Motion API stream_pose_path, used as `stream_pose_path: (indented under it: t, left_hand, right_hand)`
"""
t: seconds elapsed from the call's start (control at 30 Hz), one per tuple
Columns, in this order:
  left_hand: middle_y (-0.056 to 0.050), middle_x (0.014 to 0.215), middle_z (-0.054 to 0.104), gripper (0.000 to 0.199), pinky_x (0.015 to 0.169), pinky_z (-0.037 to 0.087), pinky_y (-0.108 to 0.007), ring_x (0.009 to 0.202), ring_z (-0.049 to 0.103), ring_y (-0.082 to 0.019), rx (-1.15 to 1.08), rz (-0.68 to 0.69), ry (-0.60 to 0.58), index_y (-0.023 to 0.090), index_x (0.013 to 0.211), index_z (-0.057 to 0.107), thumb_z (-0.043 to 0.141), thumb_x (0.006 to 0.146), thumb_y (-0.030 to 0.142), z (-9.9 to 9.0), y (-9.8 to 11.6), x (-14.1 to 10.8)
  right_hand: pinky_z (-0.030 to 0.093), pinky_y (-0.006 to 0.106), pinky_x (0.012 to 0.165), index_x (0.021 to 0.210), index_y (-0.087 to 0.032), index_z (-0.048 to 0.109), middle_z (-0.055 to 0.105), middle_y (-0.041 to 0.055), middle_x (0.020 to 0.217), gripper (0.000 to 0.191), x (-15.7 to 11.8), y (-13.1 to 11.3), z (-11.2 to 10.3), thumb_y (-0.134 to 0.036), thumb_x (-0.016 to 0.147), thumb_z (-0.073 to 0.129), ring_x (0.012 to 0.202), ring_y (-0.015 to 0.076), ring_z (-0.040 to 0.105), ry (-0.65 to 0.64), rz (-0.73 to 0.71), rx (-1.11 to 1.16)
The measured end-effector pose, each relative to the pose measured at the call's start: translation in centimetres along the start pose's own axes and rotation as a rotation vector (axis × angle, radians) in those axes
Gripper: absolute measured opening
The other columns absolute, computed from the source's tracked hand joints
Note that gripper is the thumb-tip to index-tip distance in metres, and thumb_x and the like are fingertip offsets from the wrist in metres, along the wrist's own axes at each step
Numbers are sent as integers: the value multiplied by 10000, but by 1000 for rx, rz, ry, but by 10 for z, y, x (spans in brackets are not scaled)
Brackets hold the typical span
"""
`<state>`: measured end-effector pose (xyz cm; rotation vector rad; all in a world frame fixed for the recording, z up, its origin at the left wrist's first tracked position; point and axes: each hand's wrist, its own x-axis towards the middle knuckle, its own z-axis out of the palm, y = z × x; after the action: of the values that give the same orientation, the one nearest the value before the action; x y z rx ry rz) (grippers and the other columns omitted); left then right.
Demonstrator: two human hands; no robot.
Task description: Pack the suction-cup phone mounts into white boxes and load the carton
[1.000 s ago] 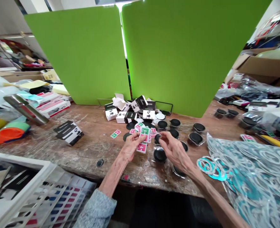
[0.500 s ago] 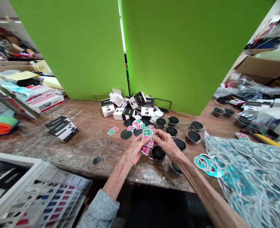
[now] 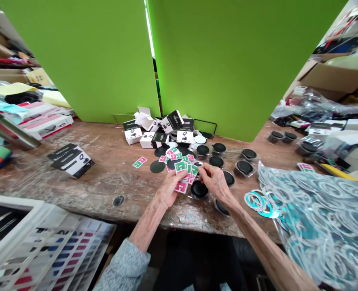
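L hand (image 3: 168, 190): gripped fanned pink/green cards (image 3: 188, 174). R hand (image 3: 212, 178): at cards' edge, pinch unconfirmed. Risk, we judged: slack L grip might spill cards amg. black-lidded tubs (image 3: 199, 188).

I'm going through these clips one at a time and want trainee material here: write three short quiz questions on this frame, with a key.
1. Which hand grips the fan of red-and-green cards?
2. True or false: all the cards of this kind are in that fan.
3. Fill in the colour: the tall panels behind the pile of small boxes are ____.

Key:
1. The left hand; the right hand has its fingertips at the fan's edge.
2. False: a lone card lies apart on the table.
3. Green.
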<state>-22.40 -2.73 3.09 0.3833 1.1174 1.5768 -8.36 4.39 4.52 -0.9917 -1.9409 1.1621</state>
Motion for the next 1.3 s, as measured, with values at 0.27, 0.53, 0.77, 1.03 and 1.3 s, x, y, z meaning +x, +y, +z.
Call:
stream_pose_path:
  t: [0.27, 0.53, 0.77, 1.03, 1.3]
  left_hand:
    - [-30, 701, 685, 217, 545, 518, -220, 552, 609, -116, 23, 24, 83, 109, 811, 684, 797, 652, 205, -12, 8, -4]
    - [-54, 769, 698, 351, 632, 529, -255, 620, 622, -135, 90, -25, -70, 121, 889, 700, 825, 656, 353, 1, 0, -2]
    - [-47, 732, 690, 352, 615, 506, -235, 603, 598, -118, 154, -54, -127, 120, 863, 709, 832, 642, 365, 2, 5, -1]
    - [-43, 738, 683, 369, 553, 481, -211, 604, 593, -122, 315, 5, -82, 128, 823, 704, 837, 617, 403, -5, 14, 6]
    - [-20, 636, 646, 338, 495, 423, -205, 528, 544, -103, 292, 41, 23, 126, 750, 691, 847, 596, 383, -10, 13, 22]
  right_hand:
    - [268, 285, 566, 660, -210, 480, 568, 31, 659, 216, -21, 15, -17, -275, 866, 481, 584, 151, 469, -42, -79, -574]
    - [386, 258, 572, 738, -205, 541, 547, -17, 647, 244, 2, -6, -5, -405, 876, 519, 584, 128, 487, -153, -65, 56]
    - [346, 228, 536, 696, -184, 544, 493, -45, 600, 260, 3, -7, -3, -418, 781, 619, 556, 91, 431, -159, 76, 462]
    - [328, 226, 504, 634, -195, 500, 538, -27, 576, 256, 23, 10, -18, -420, 719, 586, 517, 100, 462, -30, 215, 378]
    - [350, 286, 630, 619, -206, 526, 547, 7, 631, 167, 39, 38, -25, -298, 757, 544, 635, 155, 471, 135, 52, -164]
